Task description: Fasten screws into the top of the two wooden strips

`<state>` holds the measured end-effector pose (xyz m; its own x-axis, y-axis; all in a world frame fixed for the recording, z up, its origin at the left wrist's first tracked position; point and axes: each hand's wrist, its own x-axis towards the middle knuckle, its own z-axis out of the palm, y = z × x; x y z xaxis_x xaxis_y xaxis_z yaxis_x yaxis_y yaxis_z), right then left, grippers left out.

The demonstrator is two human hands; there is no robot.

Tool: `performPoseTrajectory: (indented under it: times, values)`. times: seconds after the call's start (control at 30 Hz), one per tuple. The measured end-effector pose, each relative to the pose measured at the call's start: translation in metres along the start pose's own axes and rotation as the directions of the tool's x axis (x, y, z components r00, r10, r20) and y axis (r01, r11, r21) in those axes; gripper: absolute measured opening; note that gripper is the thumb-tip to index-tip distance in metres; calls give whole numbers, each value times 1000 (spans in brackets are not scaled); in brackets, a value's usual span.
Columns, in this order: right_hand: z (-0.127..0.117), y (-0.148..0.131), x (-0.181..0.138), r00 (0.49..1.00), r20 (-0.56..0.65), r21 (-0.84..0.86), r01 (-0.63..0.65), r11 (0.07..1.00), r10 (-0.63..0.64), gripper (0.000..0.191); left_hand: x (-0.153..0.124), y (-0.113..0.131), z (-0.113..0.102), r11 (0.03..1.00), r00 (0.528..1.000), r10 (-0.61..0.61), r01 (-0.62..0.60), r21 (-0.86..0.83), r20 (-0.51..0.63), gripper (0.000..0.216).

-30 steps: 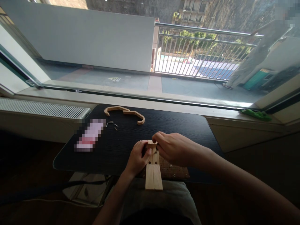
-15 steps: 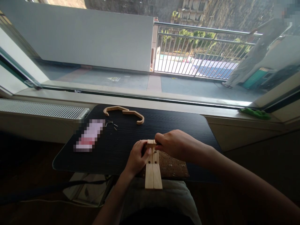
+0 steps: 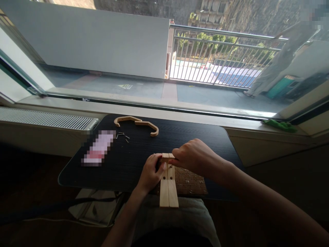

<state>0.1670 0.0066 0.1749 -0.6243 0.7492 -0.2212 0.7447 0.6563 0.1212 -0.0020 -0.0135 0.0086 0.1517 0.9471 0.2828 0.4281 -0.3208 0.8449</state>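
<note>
Two pale wooden slats (image 3: 168, 187) lie side by side on the near edge of the black table (image 3: 195, 137), their near ends over my lap. My left hand (image 3: 149, 172) is closed round their far end from the left. My right hand (image 3: 193, 157) is closed at the same far end from the right, fingers pinched on top of the slats; whatever is in the pinch is hidden. Small dark holes show in the slats just below my fingers.
A curved wooden piece (image 3: 137, 123) and a few small dark screws (image 3: 122, 136) lie at the table's far left. A blurred pink packet (image 3: 99, 148) is left of them. A perforated brown board (image 3: 189, 181) lies under the slats. A radiator (image 3: 46, 119) stands at left; a green cloth (image 3: 280, 125) on the sill.
My right hand has drawn slightly back to the right and up along the slats' far end. The left hand and the slats have stayed where they were.
</note>
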Motion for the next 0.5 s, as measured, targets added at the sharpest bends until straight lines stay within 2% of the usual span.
performPoseTrajectory:
  times: [0.17,0.5]
  values:
    - [-1,-3,4,1000,4,2,0,1000,0,46,0,-2,1,1000,1000,8,-8,-1,-12,19]
    - [-5,-12,6,990,21,6,-140,990,140,51,0,-2,2,1000,1000,9,-8,-12,5,19]
